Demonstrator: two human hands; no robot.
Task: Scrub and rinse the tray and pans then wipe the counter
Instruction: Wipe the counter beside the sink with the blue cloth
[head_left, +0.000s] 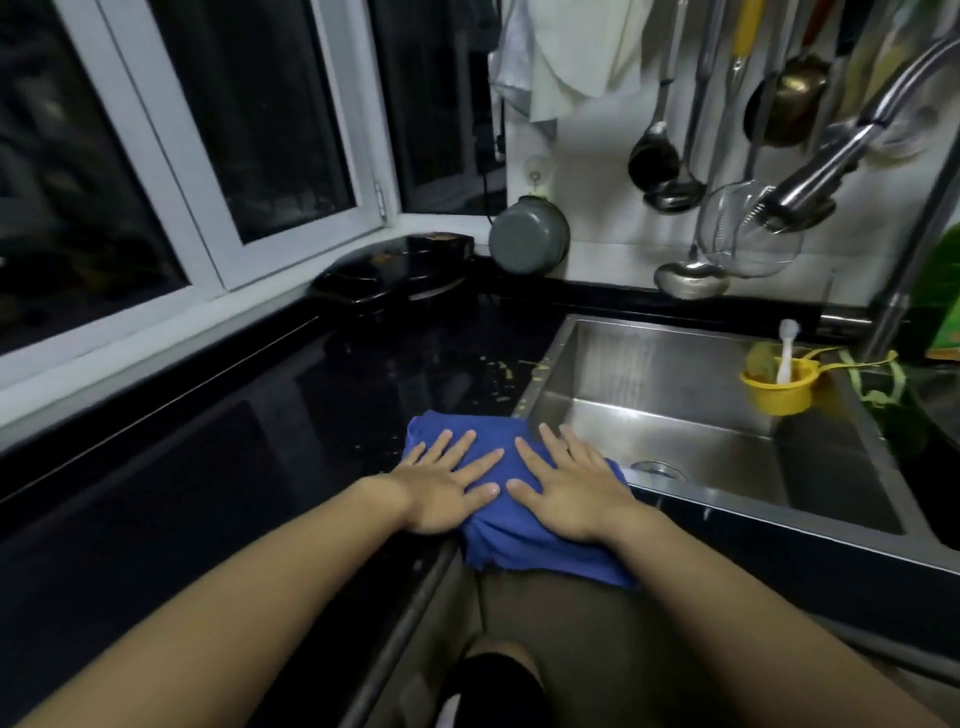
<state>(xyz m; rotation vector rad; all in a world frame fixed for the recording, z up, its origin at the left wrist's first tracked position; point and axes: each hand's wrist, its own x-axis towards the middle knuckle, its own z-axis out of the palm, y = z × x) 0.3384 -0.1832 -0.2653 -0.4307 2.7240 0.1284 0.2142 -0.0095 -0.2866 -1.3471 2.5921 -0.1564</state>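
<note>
A blue cloth (511, 540) lies on the black counter (218, 467) at its front edge, just left of the steel sink (670, 415), with one end hanging over the edge. My left hand (447, 480) and my right hand (566, 480) both press flat on the cloth, fingers straight and spread. Yellowish crumbs and smears (498, 371) dot the counter beyond the cloth. A dark tray with pans (395, 273) sits at the back of the counter under the window.
A grey pot (530, 241) hangs on the wall beside ladles (691, 278) and a glass jug (748, 234). The faucet (815, 192) reaches over the sink. A yellow strainer cup with a brush (779, 379) hangs at the sink's right rim.
</note>
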